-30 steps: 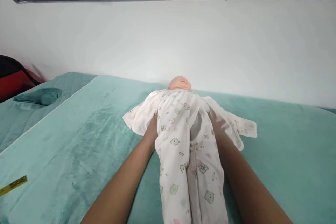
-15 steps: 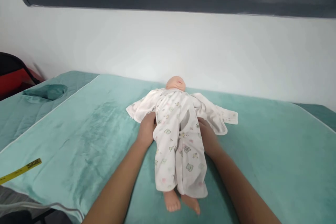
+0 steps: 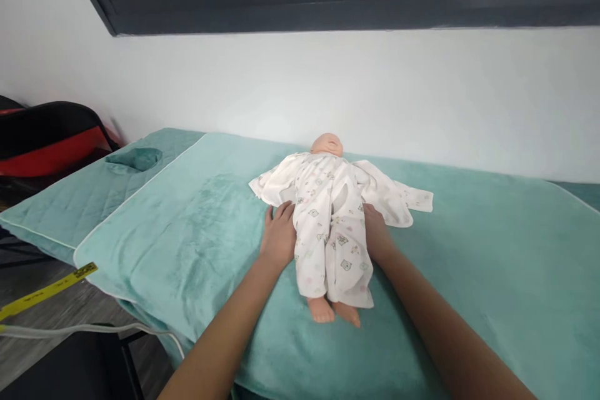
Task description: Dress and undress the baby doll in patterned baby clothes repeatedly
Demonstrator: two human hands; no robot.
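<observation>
A baby doll [image 3: 327, 145] lies on its back on a teal blanket [image 3: 469, 250], head toward the wall, bare feet toward me. It wears a white printed romper [image 3: 330, 225] whose sleeves spread out to both sides. My left hand [image 3: 278, 235] lies flat on the blanket against the doll's left side, fingers stretched out. My right hand [image 3: 375, 232] rests against the other side of the romper; its fingers are partly hidden under the cloth.
A quilted teal pad [image 3: 84, 200] with a folded green cloth [image 3: 135, 158] lies at the left. A red and black chair [image 3: 51, 137] stands behind it. A yellow tape measure [image 3: 47, 290] and a white cable [image 3: 94, 329] lie lower left. A white wall and dark window frame are behind.
The view has pulled back and up, so the doll's feet and the bed edge now show. My left hand has slid out from under the romper and lies flat beside it.
</observation>
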